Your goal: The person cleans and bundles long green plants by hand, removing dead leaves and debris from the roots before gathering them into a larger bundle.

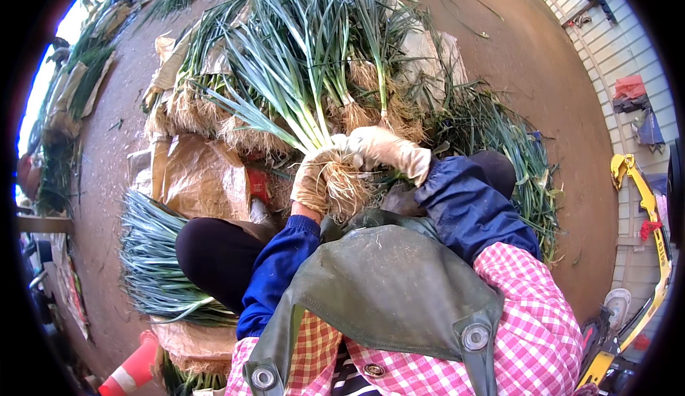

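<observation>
leafy bunch (307, 126) | leaves point toward far edge of floor (528, 61), roots (347, 183) toward apron (389, 275) | left hand (311, 182) wraps base | right hand (385, 149) touches it, grip unclear

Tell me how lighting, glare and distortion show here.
Head view: the fisheye bows the panelled wall at right; black fills the corners; white glare washes out the upper left rim; the brown sheet carries shiny highlights; left hand, right hand and green onions look fairly sharp.
</observation>
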Demonstrator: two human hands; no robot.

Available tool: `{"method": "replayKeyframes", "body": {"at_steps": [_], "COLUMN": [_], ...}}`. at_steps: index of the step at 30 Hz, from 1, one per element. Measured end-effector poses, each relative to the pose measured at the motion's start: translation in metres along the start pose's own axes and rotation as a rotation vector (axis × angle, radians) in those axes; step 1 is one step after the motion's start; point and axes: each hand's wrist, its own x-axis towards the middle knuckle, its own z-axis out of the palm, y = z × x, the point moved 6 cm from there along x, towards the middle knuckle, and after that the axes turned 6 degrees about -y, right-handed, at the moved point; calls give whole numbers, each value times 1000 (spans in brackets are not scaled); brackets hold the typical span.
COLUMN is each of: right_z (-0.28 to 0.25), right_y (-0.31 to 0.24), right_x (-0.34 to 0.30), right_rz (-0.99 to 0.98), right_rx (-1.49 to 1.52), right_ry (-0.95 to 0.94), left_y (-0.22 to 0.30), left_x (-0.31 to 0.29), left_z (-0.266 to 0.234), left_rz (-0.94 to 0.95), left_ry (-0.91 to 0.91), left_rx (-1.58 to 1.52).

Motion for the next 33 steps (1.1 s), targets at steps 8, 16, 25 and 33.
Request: {"method": "replayKeyframes", "body": {"at_steps": [8,16,25,33], "right_z": [24,-73,-111,-20], "right_y": [51,7,42,-11], "right_x": [9,-11,-23,-13], "right_rz": [-154,194,387,130], "right_rx": [550,-430,-373,-528], "right_ry": [-26,629,759,405], "left_y": [-6,20,-6,-9], "left_x": [2,8,9,4], "left_z": [47,61,28,31], "left_rz": [-48,155,-171,-25], "left_ry": [-9,-11,298,188], "left_rx": [-61,-232,-98,366]}}
